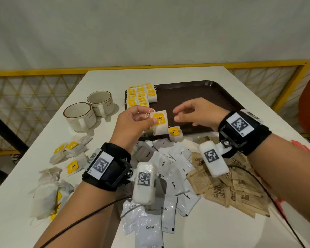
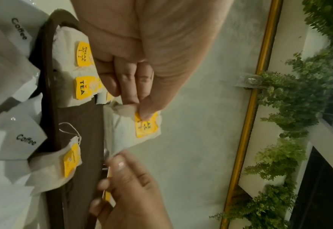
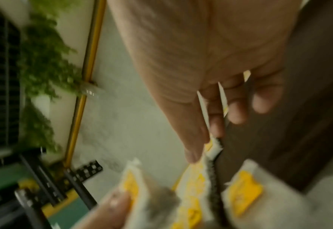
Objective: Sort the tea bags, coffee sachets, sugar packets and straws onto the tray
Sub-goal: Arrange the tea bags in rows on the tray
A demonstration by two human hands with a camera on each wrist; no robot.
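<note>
Our left hand pinches a tea bag by its yellow tag, holding it up over the near left corner of the tray. Our right hand hovers just beside it above the tray, fingers loosely spread; in the blurred right wrist view something thin seems to sit between its fingers, but we cannot tell what. A second tea bag lies over the tray's near rim.

Further out, we see one neat block of tea bags already laid at the tray's far left corner; the rest of the tray is bare. So we judge the sorting to be in its early part, with only the tea under way. More loose tea bags still lie on the surface to our left. The coffee sachets sit in a heap in front of us, the brown sugar packets lie beside them to the right, all off the tray. Something red at the right edge may be the straws; we cannot say. Two cups stand left of the tray.
</note>
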